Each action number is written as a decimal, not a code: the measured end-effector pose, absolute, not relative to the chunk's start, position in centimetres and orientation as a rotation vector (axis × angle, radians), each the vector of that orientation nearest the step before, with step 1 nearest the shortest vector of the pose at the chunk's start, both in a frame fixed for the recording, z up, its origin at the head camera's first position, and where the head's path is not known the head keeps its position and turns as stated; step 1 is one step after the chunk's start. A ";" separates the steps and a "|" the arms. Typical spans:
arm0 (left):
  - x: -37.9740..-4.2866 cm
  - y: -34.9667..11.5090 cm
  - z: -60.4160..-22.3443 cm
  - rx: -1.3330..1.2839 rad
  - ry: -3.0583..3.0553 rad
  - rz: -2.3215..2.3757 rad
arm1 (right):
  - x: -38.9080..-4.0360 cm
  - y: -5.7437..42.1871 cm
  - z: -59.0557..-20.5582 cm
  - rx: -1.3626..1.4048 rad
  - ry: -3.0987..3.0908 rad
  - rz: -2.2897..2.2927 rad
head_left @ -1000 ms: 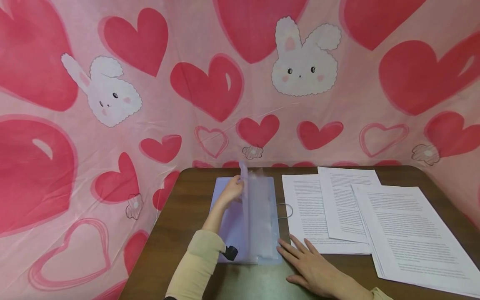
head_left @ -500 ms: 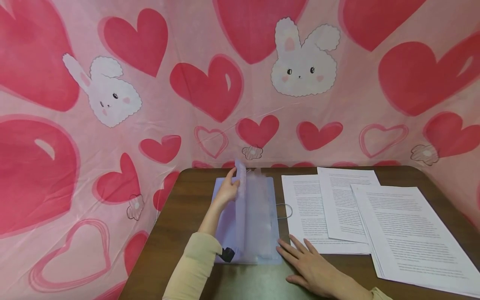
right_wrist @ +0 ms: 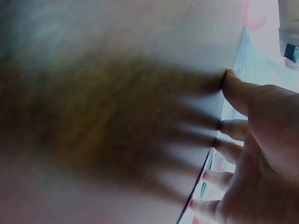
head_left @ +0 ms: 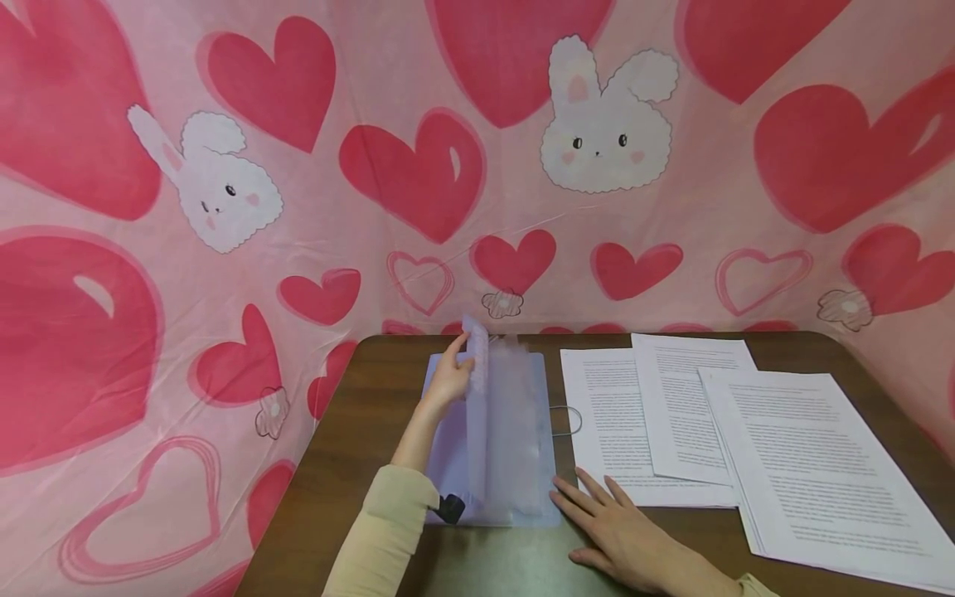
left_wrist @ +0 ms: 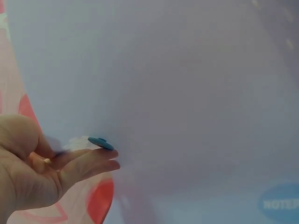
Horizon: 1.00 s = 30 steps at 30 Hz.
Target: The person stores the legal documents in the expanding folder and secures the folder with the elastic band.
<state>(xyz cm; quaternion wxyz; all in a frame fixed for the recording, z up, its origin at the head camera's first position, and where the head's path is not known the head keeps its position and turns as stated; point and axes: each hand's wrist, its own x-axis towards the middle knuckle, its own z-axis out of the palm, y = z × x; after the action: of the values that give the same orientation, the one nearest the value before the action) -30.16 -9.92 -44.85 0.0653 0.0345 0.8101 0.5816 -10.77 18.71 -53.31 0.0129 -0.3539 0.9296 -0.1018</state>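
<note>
We saw a purple folder (head_left: 496, 448) lying toward the nine o'clock side of the counter (head_left: 358, 431), with printed sheets (head_left: 709, 439) overlapping at the folder's three o'clock. At its ten o'clock the person's left hand (head_left: 448, 380) was clamped, thumb and fingers, on the edge of a raised purple leaf (head_left: 477, 423) (front cover or inner flap, we could not tell), by a blue button (left_wrist: 100, 143). That leaf stood nearly upright beside milky sleeves (head_left: 516, 439). The right hand (head_left: 622, 526) rested at four o'clock, fingers apart and straight, holding nothing, its fingertips at the folder's near corner.

We judged the step in hand to be opening the folder to reach its sleeves. The next move, we thought, called for swinging the leaf toward nine o'clock and easing it flat without dragging the sleeves along, while the right hand steadied the corner.
</note>
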 end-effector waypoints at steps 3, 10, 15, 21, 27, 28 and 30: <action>-30.1 -10.4 -44.6 0.110 2.421 1.777 | -10.8 18.7 -53.3 -1.102 2.898 -0.320; -30.0 -11.3 -43.9 0.122 2.406 1.828 | -10.8 18.7 -53.2 -1.088 2.891 -0.332; -30.0 -12.0 -43.8 0.137 2.397 1.835 | -10.8 18.6 -53.2 -1.075 2.877 -0.345; -29.9 -13.0 -43.4 0.124 2.374 1.859 | -10.8 18.6 -53.0 -1.070 2.860 -0.360; -29.9 -14.3 -43.2 0.091 2.310 1.937 | -10.9 18.5 -52.8 -1.048 2.831 -0.376; -30.0 -14.6 -43.2 0.087 2.290 1.956 | -10.9 18.5 -52.7 -1.045 2.828 -0.378; -30.0 -15.0 -43.2 0.081 2.255 2.003 | -10.9 18.6 -52.8 -1.042 2.826 -0.383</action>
<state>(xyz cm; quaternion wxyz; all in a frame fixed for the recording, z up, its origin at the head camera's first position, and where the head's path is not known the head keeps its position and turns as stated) -29.99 -14.97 -43.22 0.0618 0.0267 0.7459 0.6626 -10.90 18.55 -52.78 0.0526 -0.3428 0.9294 -0.1259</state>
